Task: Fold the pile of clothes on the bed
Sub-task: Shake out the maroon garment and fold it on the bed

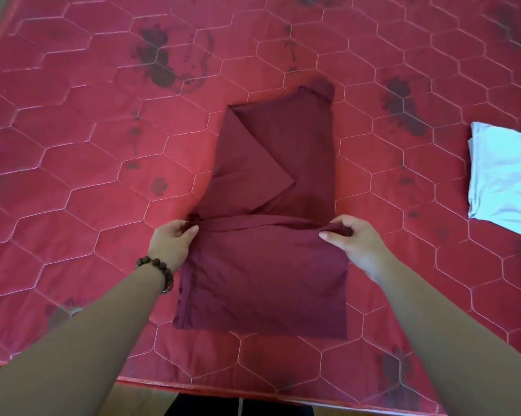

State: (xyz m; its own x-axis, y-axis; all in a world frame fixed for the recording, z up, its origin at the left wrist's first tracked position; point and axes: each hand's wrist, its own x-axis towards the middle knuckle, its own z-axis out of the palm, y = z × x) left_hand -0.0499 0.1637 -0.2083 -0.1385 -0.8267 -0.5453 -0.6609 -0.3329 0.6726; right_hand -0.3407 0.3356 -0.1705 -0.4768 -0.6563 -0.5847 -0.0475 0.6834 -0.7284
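Note:
A dark maroon garment (271,181) lies lengthwise in the middle of the bed, its sides folded in and its near part doubled over toward the far end. My left hand (172,244) pinches the left end of the folded edge. On the right, my right hand (352,238) pinches the other end of that same edge. A bead bracelet sits on my left wrist. The garment's collar end points away from me.
The red quilted mattress (88,151) with a hexagon pattern and dark printed motifs fills the view. A folded pale blue-white garment (505,178) lies at the right edge. The bed's near edge (193,388) runs along the bottom, with the floor below it.

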